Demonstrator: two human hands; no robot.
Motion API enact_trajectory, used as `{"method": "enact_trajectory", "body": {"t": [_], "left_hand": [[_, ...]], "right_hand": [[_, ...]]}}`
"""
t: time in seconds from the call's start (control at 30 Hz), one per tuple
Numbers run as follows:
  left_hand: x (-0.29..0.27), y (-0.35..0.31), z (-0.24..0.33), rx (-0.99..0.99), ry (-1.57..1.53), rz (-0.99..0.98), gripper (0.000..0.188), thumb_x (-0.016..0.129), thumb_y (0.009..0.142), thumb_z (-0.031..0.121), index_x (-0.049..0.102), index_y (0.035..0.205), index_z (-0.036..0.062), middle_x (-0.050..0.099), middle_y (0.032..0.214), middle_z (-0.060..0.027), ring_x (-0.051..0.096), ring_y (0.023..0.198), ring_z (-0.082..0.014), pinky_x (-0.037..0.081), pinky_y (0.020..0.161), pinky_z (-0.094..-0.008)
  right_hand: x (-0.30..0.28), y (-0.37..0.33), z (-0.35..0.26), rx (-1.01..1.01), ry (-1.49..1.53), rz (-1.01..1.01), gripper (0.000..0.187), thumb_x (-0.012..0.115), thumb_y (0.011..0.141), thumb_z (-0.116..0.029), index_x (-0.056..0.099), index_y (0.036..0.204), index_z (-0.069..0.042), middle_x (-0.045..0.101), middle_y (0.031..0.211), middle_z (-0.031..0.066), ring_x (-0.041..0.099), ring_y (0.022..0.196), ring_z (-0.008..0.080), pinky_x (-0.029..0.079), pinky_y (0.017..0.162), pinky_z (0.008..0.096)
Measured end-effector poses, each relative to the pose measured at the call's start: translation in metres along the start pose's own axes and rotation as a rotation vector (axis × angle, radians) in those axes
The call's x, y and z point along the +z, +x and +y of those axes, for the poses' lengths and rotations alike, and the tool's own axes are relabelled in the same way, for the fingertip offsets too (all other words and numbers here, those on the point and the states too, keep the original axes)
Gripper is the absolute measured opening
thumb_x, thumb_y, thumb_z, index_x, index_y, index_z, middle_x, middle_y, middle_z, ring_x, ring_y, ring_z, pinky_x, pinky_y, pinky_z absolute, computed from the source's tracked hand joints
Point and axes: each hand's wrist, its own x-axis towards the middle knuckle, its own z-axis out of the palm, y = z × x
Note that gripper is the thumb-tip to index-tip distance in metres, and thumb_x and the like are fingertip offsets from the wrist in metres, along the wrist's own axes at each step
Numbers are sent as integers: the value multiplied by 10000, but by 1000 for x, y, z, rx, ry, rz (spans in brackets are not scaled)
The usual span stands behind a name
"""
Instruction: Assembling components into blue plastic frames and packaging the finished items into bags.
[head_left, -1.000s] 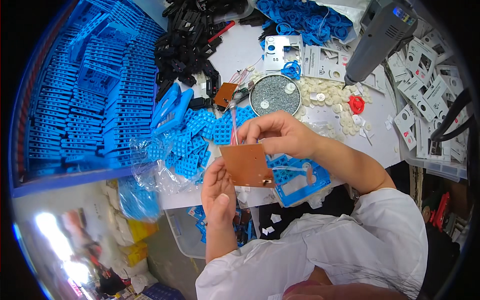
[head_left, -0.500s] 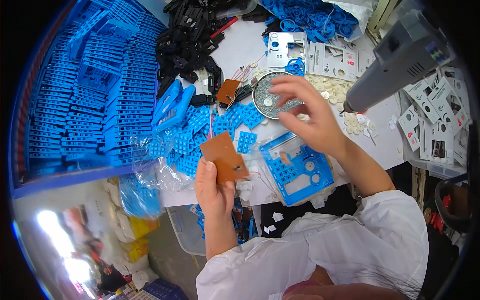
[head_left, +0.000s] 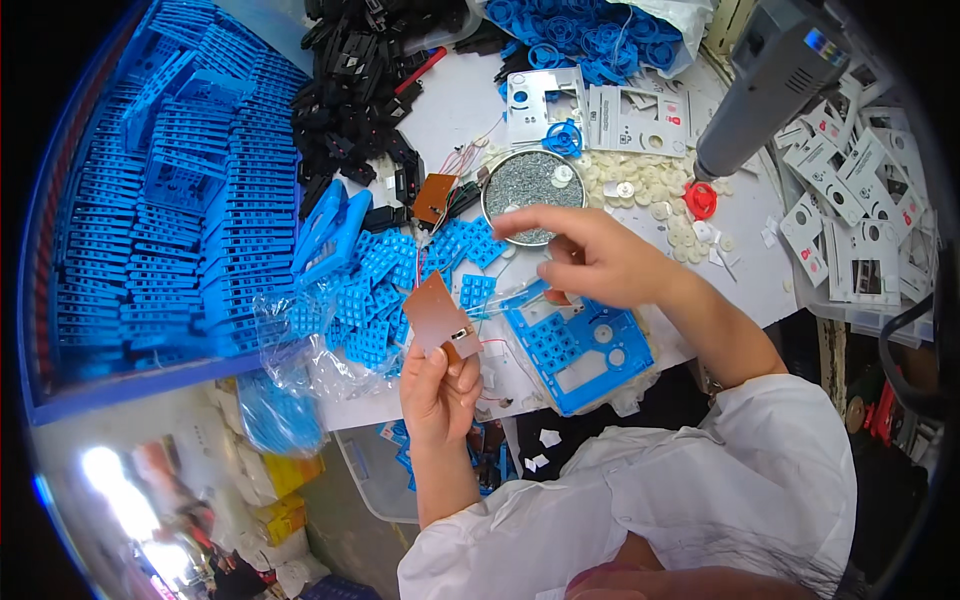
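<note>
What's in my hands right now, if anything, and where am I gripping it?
Your left hand grips a brown circuit board by its near edge. Whether your right hand holds anything cannot be told.

Blue casing (head_left: pixel 632 347) partly hidden behind right fingers (head_left: pixel 585 285)

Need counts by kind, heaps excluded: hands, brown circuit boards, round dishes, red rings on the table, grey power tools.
Hands: 2 (left hand, right hand)
Brown circuit boards clearly visible: 2 (held board, tabletop board)
Round dish: 1
Red ring: 1
Grey power tool: 1
Total: 7
</note>
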Motion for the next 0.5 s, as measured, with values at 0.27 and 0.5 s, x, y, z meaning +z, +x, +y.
{"method": "enact_trajectory", "body": {"t": [0.27,0.5], "left_hand": [[-6,-4,0,61,147,15,317,577,1053,224,500,1311,59,489,854,-19,451,667,-99,390,497,-196],[-5,-3,-3,76,149,24,314,576,1044,198,504,1317,58,505,869,-27,474,686,-118,417,529,-216]], "right_hand": [[0,-24,0,-268,-128,291,352,743,854,-115,675,1198,-87,688,1080,43,615,793,89,485,612,219],[27,-38,15,-437,-561,290,217,802,803,-130,715,996,-81,729,961,70,700,845,247,557,718,374]]}}
